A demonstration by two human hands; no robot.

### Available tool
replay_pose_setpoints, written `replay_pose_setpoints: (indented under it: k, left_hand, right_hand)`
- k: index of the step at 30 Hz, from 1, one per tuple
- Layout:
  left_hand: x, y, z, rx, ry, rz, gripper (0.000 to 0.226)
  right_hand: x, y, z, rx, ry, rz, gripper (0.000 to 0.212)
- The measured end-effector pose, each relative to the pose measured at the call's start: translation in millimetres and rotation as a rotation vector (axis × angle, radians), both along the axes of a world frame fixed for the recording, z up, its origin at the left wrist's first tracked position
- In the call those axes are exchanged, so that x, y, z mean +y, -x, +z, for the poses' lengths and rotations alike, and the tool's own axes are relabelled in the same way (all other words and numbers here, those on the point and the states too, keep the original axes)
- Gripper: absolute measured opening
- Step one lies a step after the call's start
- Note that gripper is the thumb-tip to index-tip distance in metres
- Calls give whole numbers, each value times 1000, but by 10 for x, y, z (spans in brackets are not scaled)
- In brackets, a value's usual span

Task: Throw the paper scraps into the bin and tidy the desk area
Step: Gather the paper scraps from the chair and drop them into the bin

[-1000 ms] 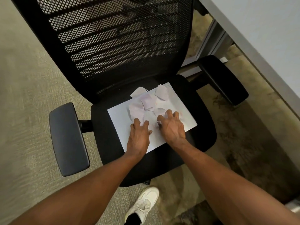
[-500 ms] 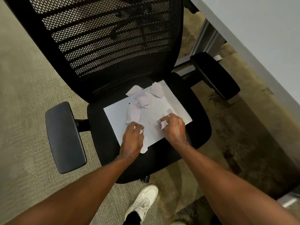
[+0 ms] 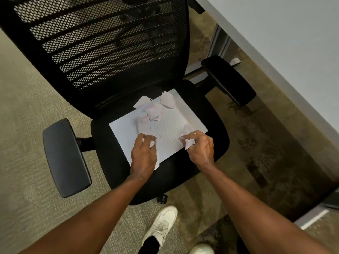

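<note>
A white lined sheet [image 3: 170,129] lies on the black seat of an office chair [image 3: 207,114]. Several torn paper scraps [image 3: 153,112] lie on the sheet's far half, one [image 3: 142,101] partly off its far edge. My left hand [image 3: 144,154] rests at the sheet's near edge with its fingers curled around a small scrap [image 3: 152,143]. My right hand [image 3: 200,147] is at the sheet's near right corner, pinching another scrap [image 3: 189,143] between thumb and fingers. No bin is in view.
The chair's mesh back [image 3: 110,43] rises behind the seat, with armrests at left [image 3: 64,156] and right [image 3: 229,79]. A grey desk edge [image 3: 275,52] runs along the right. Carpet [image 3: 27,125] surrounds the chair; my white shoe [image 3: 161,224] stands below the seat.
Both hands went from lying flat and spread on the scraps to drawing back toward me with fingers curled, each closing on a scrap. The cluster of scraps under them has thinned.
</note>
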State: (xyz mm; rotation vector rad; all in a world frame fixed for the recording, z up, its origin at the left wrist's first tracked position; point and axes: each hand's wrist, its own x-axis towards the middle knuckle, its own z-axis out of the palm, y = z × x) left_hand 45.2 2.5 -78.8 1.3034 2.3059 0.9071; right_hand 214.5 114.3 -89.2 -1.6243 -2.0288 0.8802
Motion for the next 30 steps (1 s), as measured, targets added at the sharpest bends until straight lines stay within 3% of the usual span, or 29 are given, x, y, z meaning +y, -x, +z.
replay_pose_setpoints:
  k: [14, 23, 30]
  left_hand:
    - [42, -1056, 160, -88, -10, -172, 19]
    - [-209, -2182, 102, -60, 108, -550, 20]
    - [-492, -3069, -91, -36, 251, -807, 41]
  right_hand:
    - [-739, -1070, 121, 111, 53, -269, 10]
    - [-1710, -2213, 56, 106, 171, -575, 15]
    - [-2589, -3097, -187, 79, 269, -815, 11]
